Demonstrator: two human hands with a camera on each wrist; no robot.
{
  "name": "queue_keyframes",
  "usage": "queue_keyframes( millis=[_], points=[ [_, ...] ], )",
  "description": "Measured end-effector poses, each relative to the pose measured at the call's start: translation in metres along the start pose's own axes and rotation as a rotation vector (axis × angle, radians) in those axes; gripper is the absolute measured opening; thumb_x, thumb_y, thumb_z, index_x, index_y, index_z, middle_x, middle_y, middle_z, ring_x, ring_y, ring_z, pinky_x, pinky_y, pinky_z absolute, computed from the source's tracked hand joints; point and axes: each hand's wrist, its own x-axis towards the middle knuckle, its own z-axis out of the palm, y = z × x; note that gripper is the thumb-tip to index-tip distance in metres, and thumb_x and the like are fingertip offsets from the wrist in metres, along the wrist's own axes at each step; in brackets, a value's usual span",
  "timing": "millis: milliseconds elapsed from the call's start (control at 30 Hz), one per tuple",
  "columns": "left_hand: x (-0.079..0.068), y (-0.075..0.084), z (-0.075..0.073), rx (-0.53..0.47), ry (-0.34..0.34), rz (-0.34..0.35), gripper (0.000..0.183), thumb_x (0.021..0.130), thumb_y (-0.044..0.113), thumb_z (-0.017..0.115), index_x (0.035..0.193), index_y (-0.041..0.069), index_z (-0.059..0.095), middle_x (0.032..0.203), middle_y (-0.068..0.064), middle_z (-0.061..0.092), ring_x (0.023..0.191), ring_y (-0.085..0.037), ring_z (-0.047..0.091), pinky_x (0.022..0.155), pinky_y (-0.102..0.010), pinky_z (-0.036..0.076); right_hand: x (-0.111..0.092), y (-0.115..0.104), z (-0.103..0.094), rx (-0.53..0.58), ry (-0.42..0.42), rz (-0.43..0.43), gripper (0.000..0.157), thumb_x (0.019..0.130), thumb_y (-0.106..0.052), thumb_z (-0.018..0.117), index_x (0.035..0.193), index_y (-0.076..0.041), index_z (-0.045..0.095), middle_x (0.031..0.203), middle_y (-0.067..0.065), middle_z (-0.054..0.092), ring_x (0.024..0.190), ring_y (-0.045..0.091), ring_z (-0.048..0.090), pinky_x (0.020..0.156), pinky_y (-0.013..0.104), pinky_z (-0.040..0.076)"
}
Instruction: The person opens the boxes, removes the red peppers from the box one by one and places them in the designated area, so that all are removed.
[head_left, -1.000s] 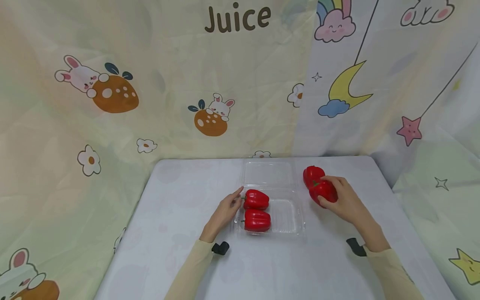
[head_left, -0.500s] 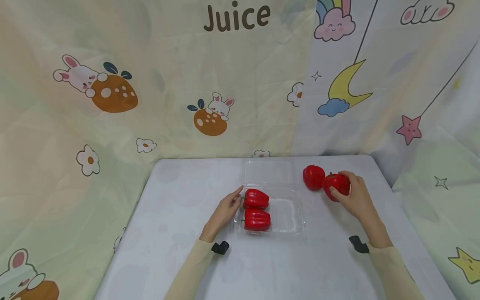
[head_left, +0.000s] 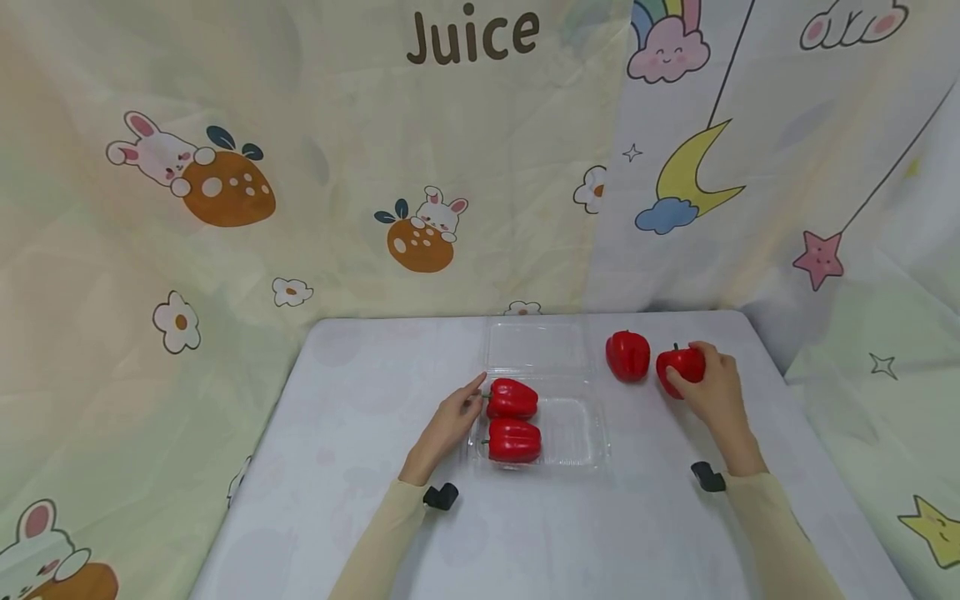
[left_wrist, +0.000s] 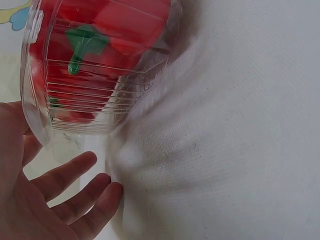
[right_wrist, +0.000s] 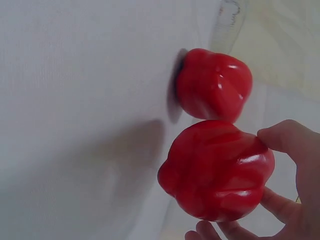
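My right hand [head_left: 716, 392] grips a red bell pepper [head_left: 681, 367], its thumb in front and its fingers round the far side. In the head view that pepper's stem points up; in the right wrist view its shadow falls apart from it on the cloth. Left of it lies another red bell pepper [head_left: 627, 356]. My left hand [head_left: 452, 421] is at the left rim of a clear plastic clamshell box [head_left: 573, 433], fingers extended and some touching the rim. Two red bell peppers, an upper one [head_left: 513, 398] and a lower one [head_left: 514, 440], lie in the box's left half, stems to the left.
The box's lid [head_left: 537, 347] lies folded back toward the rear of the table. A white cloth covers the table [head_left: 360, 500]. Behind it hangs a printed curtain [head_left: 337, 125] close to the table's back edge.
My right hand has carried its bell pepper to the right, away from the one beside it, and its stem has turned upward. The left hand and the box have stayed put.
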Motion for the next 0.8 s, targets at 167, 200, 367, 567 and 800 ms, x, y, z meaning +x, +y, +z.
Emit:
queue_keyframes(
  millis=[167,200,367,567,800],
  points=[
    [-0.001,0.000,0.000,-0.002,0.002,0.003,0.050,0.106,0.031,0.046,0.155,0.032,0.040,0.138,-0.009,0.062,0.122,-0.024,0.061,0.106,-0.046,0.050,0.009,0.003,0.009,-0.031,0.007,0.003,0.070,0.092,-0.026,0.066,0.149,-0.001,0.034,0.142,0.038,0.033,0.128,0.057,0.036,0.089,0.071,0.049],
    [-0.001,0.000,0.000,-0.003,0.002,0.003,0.050,0.106,0.031,0.046,0.155,0.032,0.040,0.138,-0.009,0.062,0.122,-0.023,0.061,0.105,-0.046,0.050,0.011,0.003,0.011,-0.036,0.009,0.008,0.070,0.092,-0.027,0.066,0.149,-0.002,0.034,0.142,0.039,0.033,0.128,0.057,0.036,0.089,0.071,0.049],
    [-0.001,0.000,0.000,-0.002,0.003,0.009,0.049,0.106,0.030,0.046,0.155,0.031,0.040,0.137,-0.009,0.062,0.121,-0.023,0.061,0.104,-0.046,0.051,0.019,0.005,0.018,-0.074,0.015,0.044,0.070,0.093,-0.031,0.065,0.149,-0.004,0.035,0.142,0.038,0.033,0.128,0.057,0.036,0.091,0.071,0.049],
    [-0.001,0.002,-0.001,-0.008,-0.003,0.000,0.050,0.106,0.029,0.048,0.155,0.031,0.041,0.138,-0.010,0.062,0.122,-0.024,0.061,0.105,-0.047,0.050,0.027,0.005,0.025,-0.099,0.010,0.090,0.073,0.093,-0.034,0.065,0.152,-0.006,0.032,0.143,0.037,0.032,0.131,0.056,0.034,0.092,0.070,0.049],
    [-0.002,0.003,-0.001,-0.007,0.000,0.014,0.050,0.105,0.028,0.048,0.155,0.030,0.040,0.138,-0.011,0.062,0.120,-0.024,0.061,0.102,-0.047,0.052,0.032,0.003,0.027,-0.104,0.016,0.103,0.073,0.094,-0.035,0.063,0.153,-0.007,0.031,0.143,0.037,0.032,0.130,0.055,0.034,0.093,0.070,0.048]
  ],
)
